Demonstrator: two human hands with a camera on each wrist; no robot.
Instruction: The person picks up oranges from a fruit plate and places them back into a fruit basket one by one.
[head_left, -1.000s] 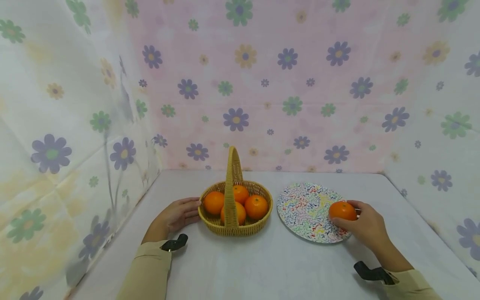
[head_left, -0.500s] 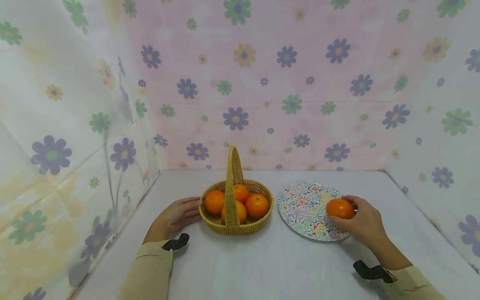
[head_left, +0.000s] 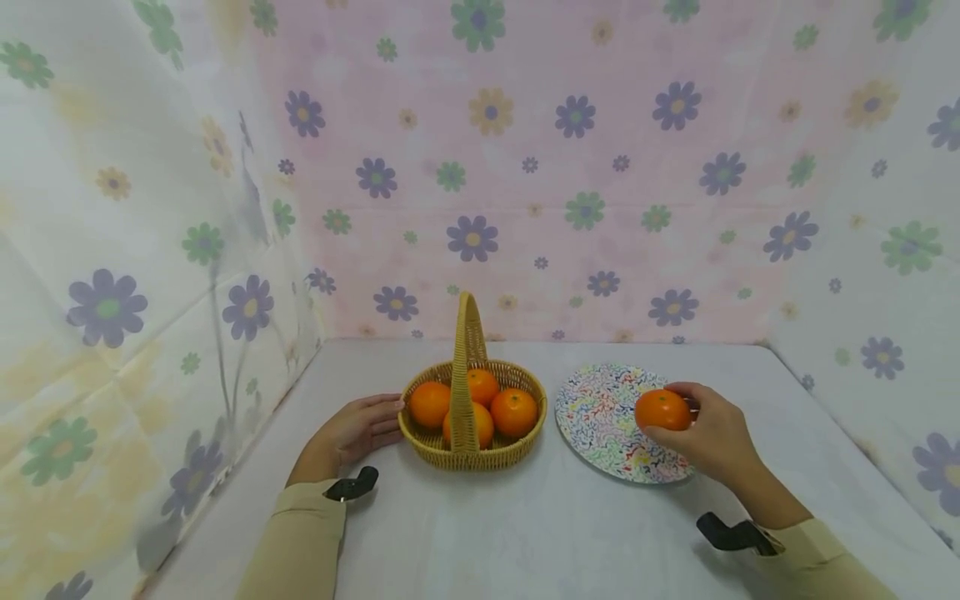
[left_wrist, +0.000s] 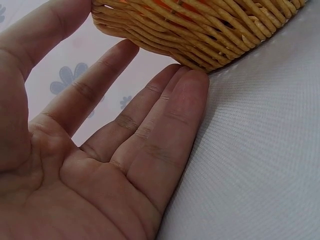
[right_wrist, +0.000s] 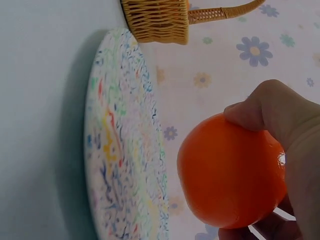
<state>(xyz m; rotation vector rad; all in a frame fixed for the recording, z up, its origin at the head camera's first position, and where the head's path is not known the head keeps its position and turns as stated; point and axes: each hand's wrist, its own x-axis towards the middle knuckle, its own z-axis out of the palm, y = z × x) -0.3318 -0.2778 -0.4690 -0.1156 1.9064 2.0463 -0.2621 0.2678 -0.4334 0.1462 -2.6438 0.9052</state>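
A yellow woven basket (head_left: 435, 454) with a tall arched handle stands on the table, with several oranges (head_left: 514, 412) inside. My left hand (head_left: 360, 432) is at its left side, fingers nearly straight, fingertips against the wicker. In the left wrist view those fingers (left_wrist: 155, 135) reach up to the basket's lower wall. My right hand (head_left: 716, 433) grips one orange (head_left: 662, 410) between thumb and fingers. A round plate (head_left: 600, 417) with multicoloured squiggles lies under it. In the right wrist view the held orange (right_wrist: 230, 172) is apart from the plate's surface; some fingers are hidden behind the fruit.
A white cloth covers the table (head_left: 525, 533). Flower-printed fabric walls (head_left: 525, 192) rise at the back and both sides. The plate lies just right of the basket, with a narrow gap between them. Black camera mounts (head_left: 352, 483) sit at both wrists.
My right hand has moved left and slightly up with the orange, from the plate's right edge to farther over the plate. My left hand and the basket stay nearly still.
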